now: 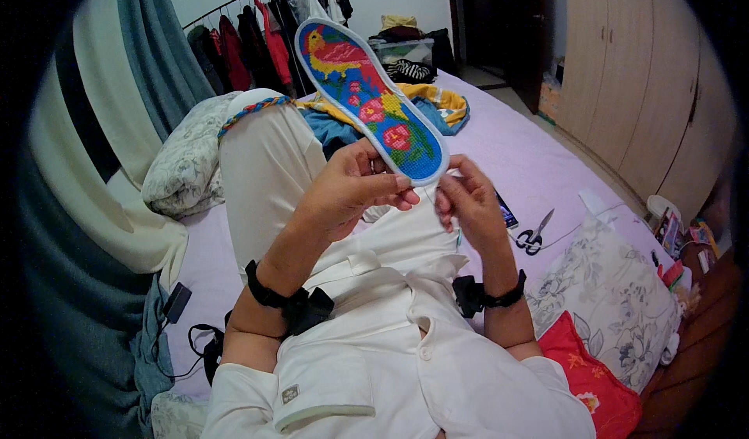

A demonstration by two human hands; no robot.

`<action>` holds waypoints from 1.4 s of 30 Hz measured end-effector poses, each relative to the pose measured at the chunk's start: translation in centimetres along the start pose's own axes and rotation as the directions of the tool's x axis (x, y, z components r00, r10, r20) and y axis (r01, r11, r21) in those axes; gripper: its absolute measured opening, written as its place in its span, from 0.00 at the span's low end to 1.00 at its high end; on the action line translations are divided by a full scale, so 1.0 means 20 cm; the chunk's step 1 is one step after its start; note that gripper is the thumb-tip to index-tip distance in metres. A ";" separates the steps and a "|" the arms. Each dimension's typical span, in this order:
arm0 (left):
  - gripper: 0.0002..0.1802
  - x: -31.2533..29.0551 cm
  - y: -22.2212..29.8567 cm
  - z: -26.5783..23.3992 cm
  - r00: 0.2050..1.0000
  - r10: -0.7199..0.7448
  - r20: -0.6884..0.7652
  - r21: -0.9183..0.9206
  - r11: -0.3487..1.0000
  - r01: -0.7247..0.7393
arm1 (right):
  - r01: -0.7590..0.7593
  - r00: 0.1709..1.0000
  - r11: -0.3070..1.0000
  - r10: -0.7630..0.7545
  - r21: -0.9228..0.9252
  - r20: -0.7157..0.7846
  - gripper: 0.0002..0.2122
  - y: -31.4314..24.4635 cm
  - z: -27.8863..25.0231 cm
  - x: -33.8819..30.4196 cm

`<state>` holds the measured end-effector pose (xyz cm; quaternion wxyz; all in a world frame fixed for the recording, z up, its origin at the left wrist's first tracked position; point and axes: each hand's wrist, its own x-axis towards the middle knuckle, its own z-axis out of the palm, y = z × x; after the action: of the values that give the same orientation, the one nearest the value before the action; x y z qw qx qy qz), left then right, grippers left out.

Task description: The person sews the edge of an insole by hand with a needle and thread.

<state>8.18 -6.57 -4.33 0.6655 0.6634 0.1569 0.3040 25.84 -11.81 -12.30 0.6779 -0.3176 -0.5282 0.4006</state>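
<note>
An embroidered insole (374, 103), blue with a red and yellow bird, pink flowers and a white bound edge, is held up tilted in front of me. My left hand (343, 185) grips its rounded lower end, thumb on the stitched face and fingers behind. At the lower right edge of that end is my right hand (472, 205), thumb and fingertips pinched together. Whatever sits between them is too small to make out. Black-handled scissors (534, 234) lie partly spread on the bed to the right, beside a dark phone (505, 209) partly hidden by my right wrist.
I sit on a bed with a pale lilac sheet (507, 138). A braided colourful cord (253, 110) lies over my raised knee. Floral pillow (608, 298) and red cushion (589, 369) are at right; a rolled quilt (187, 158) and curtains (94, 228) at left. Wardrobes (636, 72) stand beyond.
</note>
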 end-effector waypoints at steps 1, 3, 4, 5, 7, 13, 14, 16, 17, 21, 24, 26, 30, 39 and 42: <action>0.17 0.00 0.00 0.01 1.000 0.003 -0.008 0.019 1.000 -0.003 | 0.013 0.999 1.000 -0.014 0.018 0.050 0.06 0.01 0.03 -0.01; 0.17 -0.01 0.00 0.02 1.000 0.014 -0.027 0.056 0.998 -0.012 | 0.045 0.991 0.999 -0.047 0.017 0.122 0.06 0.03 0.05 -0.01; 0.17 -0.01 -0.01 0.01 1.000 0.023 -0.014 0.057 0.998 -0.023 | 0.039 0.989 0.999 -0.040 0.008 0.140 0.06 0.03 0.05 -0.02; 0.17 -0.02 -0.01 0.01 0.999 0.033 -0.001 0.058 0.998 -0.033 | 0.034 0.987 0.999 -0.033 0.000 0.158 0.06 0.02 0.05 -0.02; 0.17 -0.02 0.00 0.02 0.999 0.041 0.008 0.054 0.998 -0.041 | 0.047 0.982 0.999 -0.044 -0.010 0.183 0.06 0.02 0.05 -0.03; 0.16 -0.02 0.00 0.03 1.000 0.009 -0.013 0.051 0.999 -0.008 | 0.093 0.968 0.993 -0.108 0.077 0.225 0.06 0.05 0.02 -0.02; 0.16 -0.02 0.00 0.04 1.000 0.007 -0.018 0.050 0.999 -0.006 | 0.103 0.966 0.992 -0.118 0.079 0.230 0.06 0.06 0.02 -0.01; 0.16 -0.02 0.00 0.04 1.000 0.000 -0.009 0.043 0.999 0.000 | 0.114 0.964 0.990 -0.130 0.081 0.233 0.06 0.06 0.02 -0.01; 0.16 -0.01 0.00 0.04 1.000 -0.003 0.005 0.038 0.999 0.003 | 0.117 0.964 0.990 -0.133 0.080 0.232 0.06 0.06 0.02 -0.01; 0.16 -0.01 0.00 0.03 0.999 -0.024 0.032 0.002 1.000 0.024 | 0.123 0.960 0.987 -0.145 0.105 0.238 0.06 0.07 0.02 -0.01; 0.18 0.00 0.00 0.03 0.999 -0.027 0.042 -0.026 0.999 0.028 | 0.107 0.962 0.986 -0.135 0.130 0.238 0.06 0.07 0.02 -0.01; 0.18 0.00 -0.01 0.03 0.998 -0.022 0.063 -0.033 0.999 0.024 | 0.113 0.960 0.985 -0.143 0.133 0.239 0.06 0.07 0.02 -0.01; 0.19 0.01 -0.01 0.02 0.997 -0.039 0.072 -0.046 0.998 0.043 | 0.143 0.958 0.982 -0.168 0.122 0.232 0.06 0.07 0.02 -0.01; 0.17 0.01 -0.01 0.02 0.997 -0.045 0.065 -0.049 0.998 0.048 | 0.147 0.960 0.985 -0.164 0.090 0.228 0.06 0.06 0.01 -0.01; 0.16 0.01 -0.02 0.03 0.997 -0.033 0.075 -0.071 0.997 0.038 | 0.150 0.958 0.985 -0.165 0.080 0.235 0.06 0.06 0.01 -0.01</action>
<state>8.77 -6.79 -4.66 0.6996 0.6468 0.1330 0.2730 25.45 -11.46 -13.38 0.6479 -0.2027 -0.6177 0.3969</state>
